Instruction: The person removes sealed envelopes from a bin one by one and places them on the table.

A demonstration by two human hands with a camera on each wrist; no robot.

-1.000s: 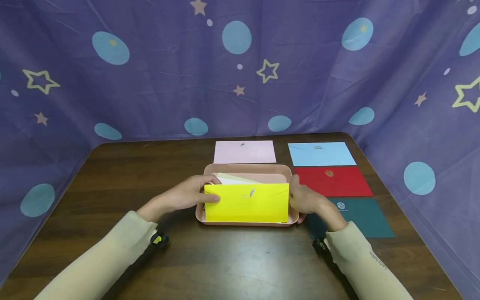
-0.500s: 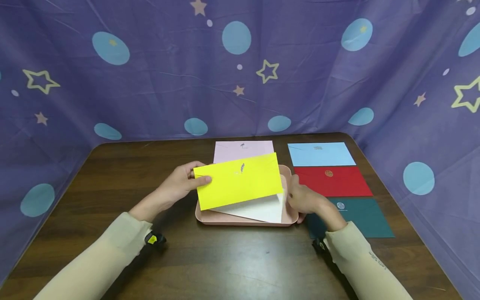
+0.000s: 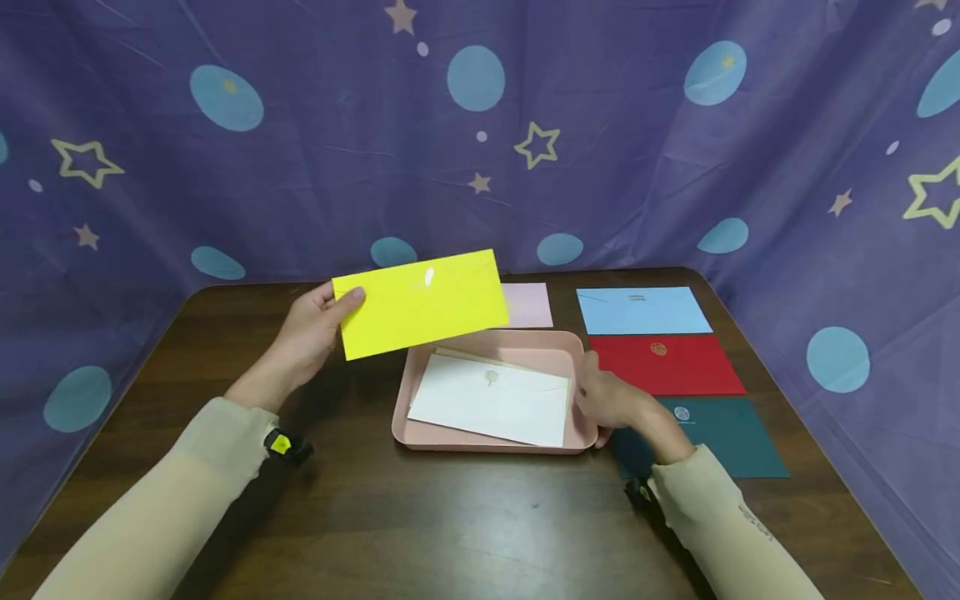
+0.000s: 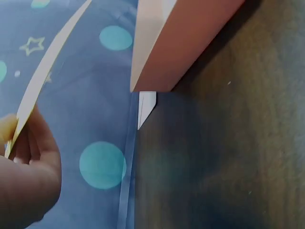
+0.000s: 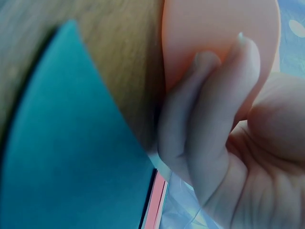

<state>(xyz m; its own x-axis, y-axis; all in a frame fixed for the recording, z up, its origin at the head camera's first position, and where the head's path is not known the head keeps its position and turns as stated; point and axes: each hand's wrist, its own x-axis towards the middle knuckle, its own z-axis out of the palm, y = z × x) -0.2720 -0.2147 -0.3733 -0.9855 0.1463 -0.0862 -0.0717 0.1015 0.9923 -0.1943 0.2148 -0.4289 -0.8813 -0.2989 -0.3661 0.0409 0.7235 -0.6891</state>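
In the head view my left hand [image 3: 303,333] pinches the left end of a yellow envelope [image 3: 420,304] between thumb and fingers. Tilted, the envelope hangs in the air above the far left of a pink tray [image 3: 401,429]. The left wrist view shows this envelope [image 4: 40,76] edge-on. My right hand [image 3: 615,396] holds the tray's right side; in the right wrist view its fingers [image 5: 214,95] lie along the tray's outer wall, the thumb at the rim. Inside the tray lies a white envelope [image 3: 491,400] with a small emblem, over a cream-edged one mostly hidden beneath.
Right of the tray lie a light blue envelope [image 3: 643,311], a red envelope [image 3: 667,364] and a dark green envelope [image 3: 723,437], one before another. A pale pink envelope [image 3: 528,306] behind the tray is partly covered. A purple curtain [image 3: 315,167] borders the brown table [image 3: 450,533].
My left hand has lifted the yellow envelope out of the tray and carried it up, away and to the left. That uncovers the white envelope. My right hand stays at the tray's side.
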